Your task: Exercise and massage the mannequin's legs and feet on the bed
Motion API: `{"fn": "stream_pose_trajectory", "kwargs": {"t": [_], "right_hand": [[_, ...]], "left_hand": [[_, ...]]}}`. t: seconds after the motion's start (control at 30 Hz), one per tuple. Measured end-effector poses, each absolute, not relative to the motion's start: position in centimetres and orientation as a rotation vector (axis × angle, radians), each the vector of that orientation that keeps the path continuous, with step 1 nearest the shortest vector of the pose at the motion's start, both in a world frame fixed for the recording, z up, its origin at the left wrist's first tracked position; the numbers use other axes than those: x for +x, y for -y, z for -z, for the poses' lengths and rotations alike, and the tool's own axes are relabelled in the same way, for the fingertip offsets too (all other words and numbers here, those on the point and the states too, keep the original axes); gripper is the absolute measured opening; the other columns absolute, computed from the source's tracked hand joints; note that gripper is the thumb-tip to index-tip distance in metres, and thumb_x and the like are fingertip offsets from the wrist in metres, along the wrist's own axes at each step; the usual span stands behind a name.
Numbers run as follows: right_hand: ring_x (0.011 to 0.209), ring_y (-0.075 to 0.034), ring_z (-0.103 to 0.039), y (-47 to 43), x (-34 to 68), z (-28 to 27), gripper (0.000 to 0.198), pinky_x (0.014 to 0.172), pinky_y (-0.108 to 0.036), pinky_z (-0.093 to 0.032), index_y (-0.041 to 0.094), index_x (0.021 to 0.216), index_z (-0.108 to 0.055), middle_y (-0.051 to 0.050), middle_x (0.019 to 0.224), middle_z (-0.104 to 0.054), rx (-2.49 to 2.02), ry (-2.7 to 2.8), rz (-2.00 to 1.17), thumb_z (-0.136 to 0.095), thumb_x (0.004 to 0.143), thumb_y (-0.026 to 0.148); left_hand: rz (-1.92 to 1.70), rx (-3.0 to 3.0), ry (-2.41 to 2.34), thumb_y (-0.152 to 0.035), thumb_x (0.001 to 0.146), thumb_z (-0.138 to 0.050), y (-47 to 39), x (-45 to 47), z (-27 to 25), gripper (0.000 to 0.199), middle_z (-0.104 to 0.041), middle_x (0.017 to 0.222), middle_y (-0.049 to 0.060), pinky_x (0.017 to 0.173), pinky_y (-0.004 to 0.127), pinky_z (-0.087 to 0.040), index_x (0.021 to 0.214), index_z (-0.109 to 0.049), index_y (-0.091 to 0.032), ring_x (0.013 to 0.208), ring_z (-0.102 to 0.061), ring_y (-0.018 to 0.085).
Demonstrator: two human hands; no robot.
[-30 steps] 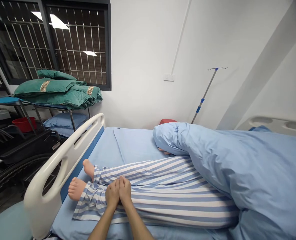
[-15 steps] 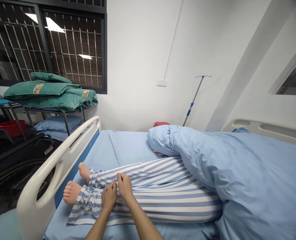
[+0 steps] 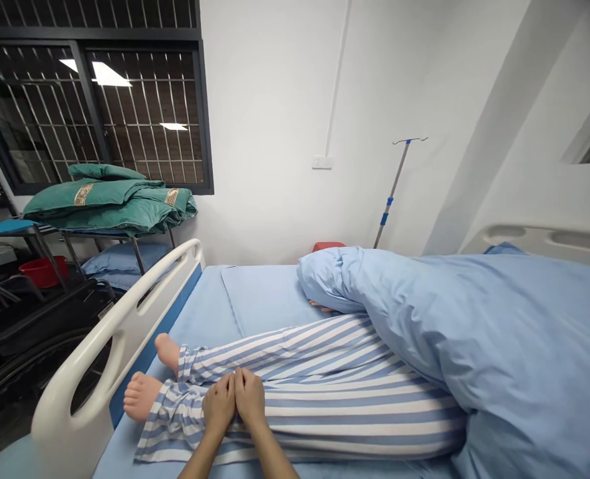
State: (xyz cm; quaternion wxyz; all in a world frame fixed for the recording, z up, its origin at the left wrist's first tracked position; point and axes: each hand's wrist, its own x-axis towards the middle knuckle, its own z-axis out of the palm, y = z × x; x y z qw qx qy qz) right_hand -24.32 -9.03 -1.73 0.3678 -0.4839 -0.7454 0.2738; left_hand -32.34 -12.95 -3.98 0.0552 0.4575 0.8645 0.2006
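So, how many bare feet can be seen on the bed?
2. One foot lies nearest the footboard; the other is just behind it, farther from the hands. Both stick out of striped trouser legs.

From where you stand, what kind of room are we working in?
Most likely a hospital ward or nursing training room: a hospital bed with a white side rail, an IV pole by the wall, and a figure in striped pyjamas under both hands.

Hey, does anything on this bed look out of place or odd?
Only the blanket: it is bunched up over the upper body, leaving the striped legs and bare feet uncovered by the footboard. Left hand and right hand rest side by side on the near leg. Nothing looks spilled or damaged.
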Motion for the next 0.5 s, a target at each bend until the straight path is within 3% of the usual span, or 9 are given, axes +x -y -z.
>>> {"fn": "stream_pose_trajectory", "kwargs": {"t": [0.13, 0.23, 0.33, 0.5], "right_hand": [[0.053, -0.014, -0.051, 8.2, -24.3, 2.3, 0.042, 0.051, -0.024, -0.026, 0.019, 0.055, -0.053, -0.004, 0.055, -0.059, -1.147, 1.742, -0.845, -0.032, 0.087, 0.036], [0.052, -0.014, -0.048, 7.5, -24.3, 2.7, 0.044, 0.051, -0.023, -0.030, 0.018, 0.053, -0.051, -0.003, 0.053, -0.057, -1.044, 1.612, -0.948, -0.033, 0.086, 0.041], [0.052, -0.014, -0.046, 7.0, -24.1, 2.8, 0.046, 0.049, -0.024, -0.031, 0.018, 0.052, -0.050, -0.002, 0.051, -0.054, -0.959, 1.535, -1.024, -0.033, 0.085, 0.046], [0.051, -0.013, -0.043, 7.0, -23.7, 2.5, 0.043, 0.050, -0.023, -0.032, 0.019, 0.052, -0.044, 0.001, 0.050, -0.048, -0.987, 1.426, -1.115, -0.037, 0.083, 0.047]], "left_hand": [[-0.680, 1.353, -2.424, -0.032, 0.087, -0.029, 11.9, -32.1, 1.9, 0.038, -0.065, 0.106, 0.007, 0.082, 0.027, -0.040, 0.103, -0.062, -0.019, 0.098, -0.057, 0.019], [-0.906, 1.388, -2.275, -0.032, 0.087, -0.028, 10.4, -31.8, -0.1, 0.040, -0.068, 0.081, 0.006, 0.072, 0.024, -0.040, 0.077, -0.063, -0.018, 0.079, -0.059, 0.015], [-1.208, 1.330, -2.174, -0.037, 0.086, -0.027, 9.1, -31.1, -0.9, 0.043, -0.059, 0.059, 0.002, 0.059, 0.024, -0.039, 0.060, -0.055, -0.017, 0.060, -0.054, 0.013], [-1.297, 1.271, -2.261, -0.033, 0.086, -0.028, 9.3, -29.6, 2.1, 0.039, -0.064, 0.068, 0.005, 0.061, 0.025, -0.042, 0.069, -0.059, -0.016, 0.065, -0.057, 0.015]]}}
